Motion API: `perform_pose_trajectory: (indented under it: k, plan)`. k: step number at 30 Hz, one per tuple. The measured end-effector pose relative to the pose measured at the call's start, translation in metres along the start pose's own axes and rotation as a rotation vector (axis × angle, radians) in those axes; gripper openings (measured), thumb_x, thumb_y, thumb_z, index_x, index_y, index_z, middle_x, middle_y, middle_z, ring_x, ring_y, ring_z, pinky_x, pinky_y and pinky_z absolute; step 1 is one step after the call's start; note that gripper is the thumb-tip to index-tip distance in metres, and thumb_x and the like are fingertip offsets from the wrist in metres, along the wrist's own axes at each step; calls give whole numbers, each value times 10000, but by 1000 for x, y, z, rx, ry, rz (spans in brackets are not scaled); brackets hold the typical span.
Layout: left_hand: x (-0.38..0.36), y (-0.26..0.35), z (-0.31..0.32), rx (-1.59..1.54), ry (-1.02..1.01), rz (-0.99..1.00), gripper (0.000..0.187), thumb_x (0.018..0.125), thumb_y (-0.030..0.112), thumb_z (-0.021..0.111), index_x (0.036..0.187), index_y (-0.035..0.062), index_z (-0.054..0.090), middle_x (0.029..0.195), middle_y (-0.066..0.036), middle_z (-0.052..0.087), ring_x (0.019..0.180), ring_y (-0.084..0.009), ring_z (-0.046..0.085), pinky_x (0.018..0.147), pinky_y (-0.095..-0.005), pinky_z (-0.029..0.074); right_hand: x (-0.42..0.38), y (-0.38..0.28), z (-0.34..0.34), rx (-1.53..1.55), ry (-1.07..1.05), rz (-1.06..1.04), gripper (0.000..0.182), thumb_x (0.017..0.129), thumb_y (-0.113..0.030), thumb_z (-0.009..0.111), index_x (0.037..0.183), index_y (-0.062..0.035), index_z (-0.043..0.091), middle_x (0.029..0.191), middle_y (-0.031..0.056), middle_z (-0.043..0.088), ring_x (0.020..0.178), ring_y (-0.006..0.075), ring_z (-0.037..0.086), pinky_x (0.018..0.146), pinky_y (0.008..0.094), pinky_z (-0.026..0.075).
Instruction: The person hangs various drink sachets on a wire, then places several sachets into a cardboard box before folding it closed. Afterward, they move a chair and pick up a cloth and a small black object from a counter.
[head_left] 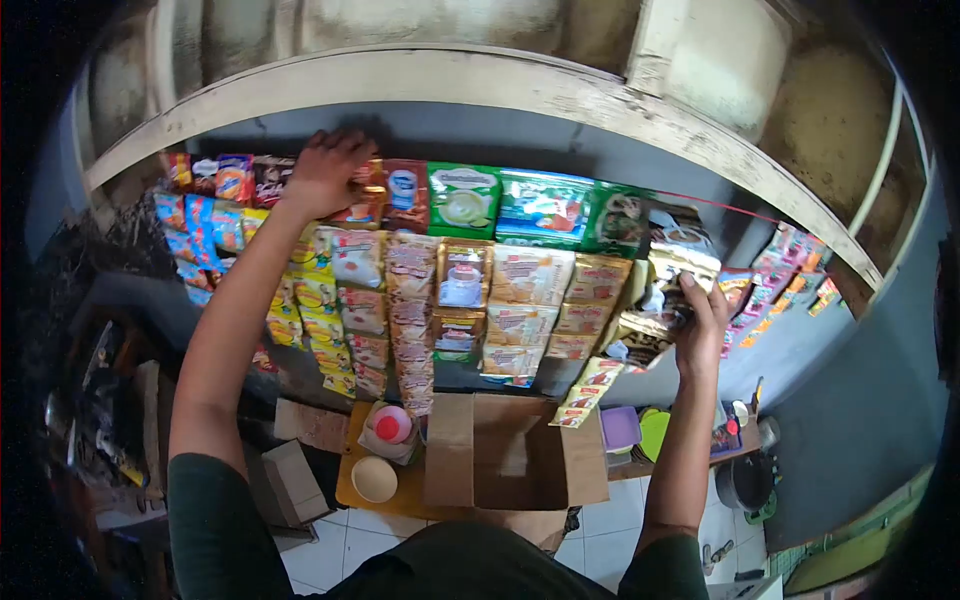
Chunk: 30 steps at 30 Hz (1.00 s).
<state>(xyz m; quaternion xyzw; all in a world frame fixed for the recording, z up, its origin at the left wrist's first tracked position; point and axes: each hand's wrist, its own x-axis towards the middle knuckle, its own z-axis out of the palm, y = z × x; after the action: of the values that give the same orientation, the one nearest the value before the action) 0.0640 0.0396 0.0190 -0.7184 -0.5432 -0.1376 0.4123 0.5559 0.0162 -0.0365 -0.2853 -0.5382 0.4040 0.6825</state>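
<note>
My left hand (335, 172) is up at the top row of hanging sachets, fingers curled over the upper edge next to a brown-orange sachet (362, 210). What those fingers grip is hidden. Lower on the right, my right hand (704, 315) is closed on a strip of black and gold sachets (655, 325), thumb in front. That strip hangs tilted away from the wall. Between my hands hang a green sachet (464, 200), a blue and white one (543, 207) and several strips of cream sachets (520, 280).
Below stands an open cardboard box (450, 455), near a cream bowl (374, 480) and a pink-lidded container (392, 425). Purple (620, 428) and green plastic ware (653, 432) lies to the right. A wooden beam (480, 80) runs overhead. More strips (775, 270) hang far right.
</note>
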Motion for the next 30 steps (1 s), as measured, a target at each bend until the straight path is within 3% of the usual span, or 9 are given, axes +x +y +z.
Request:
perform_pose_trajectory:
  k: [8, 16, 20, 22, 23, 24, 26, 28, 30]
  plan:
    - [10, 13, 1, 144, -57, -104, 701, 610, 251, 803, 1227, 132, 494, 1285, -105, 501, 1194, -296, 485, 1002, -460, 373, 68, -19, -24, -7, -75, -9, 223, 870, -167, 601, 1040, -26, 634, 875, 38, 651, 681, 94, 595, 541, 223, 457]
    - [-3, 44, -57, 39, -168, -192, 806, 655, 92, 704, 1383, 158, 365, 1335, -133, 480, 1244, -316, 454, 1080, -540, 292, 148, -13, -48, -303, -182, 50, 230, 855, -174, 681, 971, 23, 674, 862, 65, 688, 762, 102, 608, 658, 255, 472]
    - [0, 53, -60, 96, -85, -229, 741, 712, 86, 625, 1395, 185, 356, 1378, -112, 442, 1268, -326, 430, 1084, -550, 286, 162, -26, -53, -608, -312, -286, 376, 832, -324, 710, 929, 38, 674, 826, 102, 695, 685, 194, 636, 650, 311, 491]
    - [1, 60, -65, 104, -52, -230, 732, 717, 119, 639, 1392, 182, 361, 1388, -115, 430, 1264, -330, 433, 1077, -551, 298, 157, -54, -43, -1430, -220, -249, 533, 765, -521, 708, 896, -6, 680, 835, 150, 692, 707, 294, 663, 633, 365, 503]
    - [2, 63, -66, 105, -54, -230, 732, 717, 119, 639, 1392, 182, 361, 1388, -115, 430, 1264, -330, 433, 1077, -551, 298, 156, -56, -43, -1499, -177, -263, 641, 685, -663, 684, 882, -53, 684, 843, 168, 681, 770, 350, 658, 629, 401, 514]
    - [2, 66, -66, 90, -35, -232, 730, 716, 127, 645, 1389, 180, 366, 1389, -117, 430, 1266, -330, 431, 1070, -551, 306, 152, -54, -43, -1498, -179, -262, 641, 685, -663, 684, 882, -53, 684, 843, 168, 681, 770, 350, 658, 629, 401, 514]
    - [4, 72, -69, 77, -17, -235, 729, 715, 136, 652, 1386, 179, 371, 1389, -118, 429, 1267, -331, 430, 1064, -550, 315, 144, -51, -45, -1656, -6, -693, 588, 675, -633, 729, 810, -68, 637, 641, 79, 630, 568, 277, 618, 558, 376, 500]
    - [4, 79, -73, 63, -97, -294, 725, 715, 156, 667, 1379, 162, 377, 1399, -123, 422, 1261, -336, 436, 1052, -548, 328, 152, -34, -57, -1548, 0, -813, 541, 689, -600, 725, 939, -125, 655, 795, 64, 672, 721, 286, 653, 679, 409, 511]
    - [2, 73, -63, 46, -111, -304, 723, 714, 169, 675, 1375, 154, 382, 1385, -132, 439, 1255, -338, 443, 1046, -550, 331, 154, -30, -59, -1475, -92, -1166, 469, 748, -522, 706, 1066, -182, 648, 966, 48, 681, 899, 261, 643, 819, 426, 461]
